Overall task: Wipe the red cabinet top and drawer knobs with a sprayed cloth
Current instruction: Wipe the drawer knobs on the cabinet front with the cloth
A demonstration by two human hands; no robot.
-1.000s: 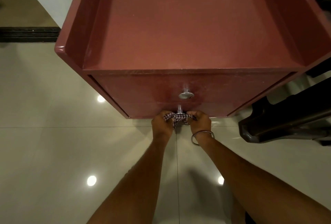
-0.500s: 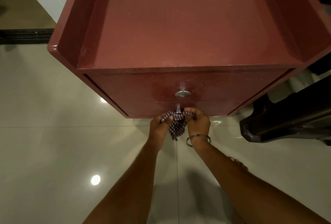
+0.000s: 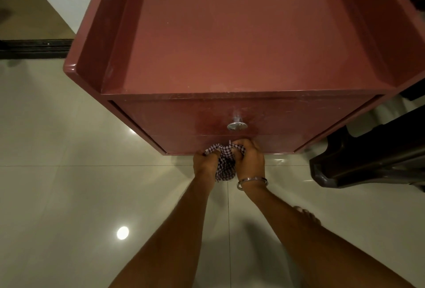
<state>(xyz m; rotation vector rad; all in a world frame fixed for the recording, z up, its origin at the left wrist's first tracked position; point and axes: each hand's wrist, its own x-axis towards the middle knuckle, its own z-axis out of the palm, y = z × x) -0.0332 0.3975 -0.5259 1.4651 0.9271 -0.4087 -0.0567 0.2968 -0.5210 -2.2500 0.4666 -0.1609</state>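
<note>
You have both hands down at the bottom front edge of the red cabinet (image 3: 230, 57), working the lower drawer knob. Your left hand (image 3: 204, 163) pinches one side of the checked cloth (image 3: 224, 163) and your right hand (image 3: 249, 161) curls its fingers round the other side. Each grip is closed tight on the fabric. Only a sliver of the lower knob's stem (image 3: 230, 142) shows above the cloth, so the cloth looks wrapped over the knob. Holding it from both sides probably lets you rub around the knob rather than just across its face. The loose tail of the cloth hangs down between your wrists, clear of the floor (image 3: 69, 195).

Count what you have: two drawers, two knobs, one cloth. The upper knob (image 3: 236, 126) sits bare in the middle of the top drawer front, just above your hands. A bangle (image 3: 252, 183) rings your right wrist. One dark piece of furniture (image 3: 368, 158) stands beside the cabinet's right side.
</note>
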